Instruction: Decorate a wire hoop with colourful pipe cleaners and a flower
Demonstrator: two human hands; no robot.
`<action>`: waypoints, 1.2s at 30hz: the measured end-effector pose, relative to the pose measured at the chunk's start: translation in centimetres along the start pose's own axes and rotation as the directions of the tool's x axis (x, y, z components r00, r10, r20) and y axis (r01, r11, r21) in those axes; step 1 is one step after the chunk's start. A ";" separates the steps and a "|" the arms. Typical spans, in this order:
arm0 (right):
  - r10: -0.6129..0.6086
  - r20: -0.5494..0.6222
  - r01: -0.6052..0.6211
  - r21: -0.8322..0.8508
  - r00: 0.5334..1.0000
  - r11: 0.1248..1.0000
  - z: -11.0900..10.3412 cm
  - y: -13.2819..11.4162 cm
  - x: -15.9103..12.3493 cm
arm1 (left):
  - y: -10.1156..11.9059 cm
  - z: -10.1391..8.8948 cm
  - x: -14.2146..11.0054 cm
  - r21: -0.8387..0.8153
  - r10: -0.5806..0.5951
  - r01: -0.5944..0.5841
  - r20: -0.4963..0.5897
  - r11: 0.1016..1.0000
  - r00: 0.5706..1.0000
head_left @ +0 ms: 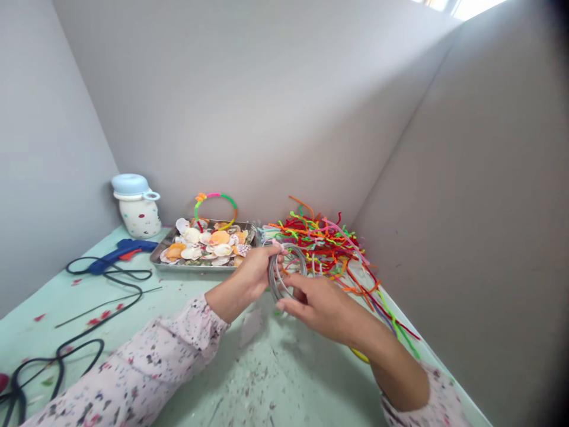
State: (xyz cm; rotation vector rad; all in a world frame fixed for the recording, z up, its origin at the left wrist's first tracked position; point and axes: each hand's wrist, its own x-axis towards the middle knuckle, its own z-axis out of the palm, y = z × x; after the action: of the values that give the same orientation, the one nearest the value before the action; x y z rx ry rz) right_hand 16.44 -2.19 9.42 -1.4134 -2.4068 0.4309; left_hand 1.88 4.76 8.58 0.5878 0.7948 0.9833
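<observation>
A coil of silvery grey wire (300, 254) is held up over the table between both hands. My left hand (256, 271) pinches its left upper side between thumb and fingers. My right hand (316, 302) grips the lower right part of the loops, with the thumb low and the fingers curled round it. Behind the coil lies a heap of bright pipe cleaners (329, 237), some stretching down to the right. Left of the hands stands a metal tray (195, 268) filled with seashells (220, 238).
A multicoloured pipe-cleaner ring (229, 198) leans upright at the tray's back. To the left are a lidded white bottle (140, 216), a blue glue gun (116, 254) and its looping black cable (141, 292). Grey panels enclose the pale green table (178, 308).
</observation>
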 end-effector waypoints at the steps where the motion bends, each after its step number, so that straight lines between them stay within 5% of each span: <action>1: -0.002 -0.026 0.002 -0.004 1.000 1.000 0.2 -0.2 0.2 | -0.1 0.0 -0.1 0.007 -0.005 0.005 0.003 1.000 1.000; 6: -0.093 -0.111 0.082 -0.099 0.990 0.992 0.2 -0.8 0.6 | -0.3 -0.2 0.1 0.022 0.025 -0.025 0.000 0.999 1.000; 17: -0.188 -0.025 0.181 -0.168 0.982 0.969 -1.6 0.2 -0.8 | 0.1 -0.4 0.3 0.071 0.018 -0.021 0.042 0.997 0.999; 23: -0.167 0.015 0.165 -0.265 0.986 0.950 -2.1 -0.4 -1.1 | -0.2 0.0 0.0 0.100 0.074 -0.076 0.027 0.992 0.997; 30: -0.022 -0.080 0.001 -0.255 0.997 0.967 -1.0 -2.0 -0.4 | -0.4 0.5 -0.7 0.075 0.124 -0.125 0.026 0.989 0.992; 36: -0.151 -0.119 0.094 -0.386 0.981 0.918 -0.3 -1.8 0.1 | -0.3 0.8 -0.8 0.079 0.101 -0.101 -0.001 0.992 0.995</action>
State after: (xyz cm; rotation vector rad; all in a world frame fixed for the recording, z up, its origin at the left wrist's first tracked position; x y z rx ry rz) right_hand 15.10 -2.94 10.41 -1.3692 -2.5278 -0.1793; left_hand 2.44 3.79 9.08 0.6998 0.8173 1.0493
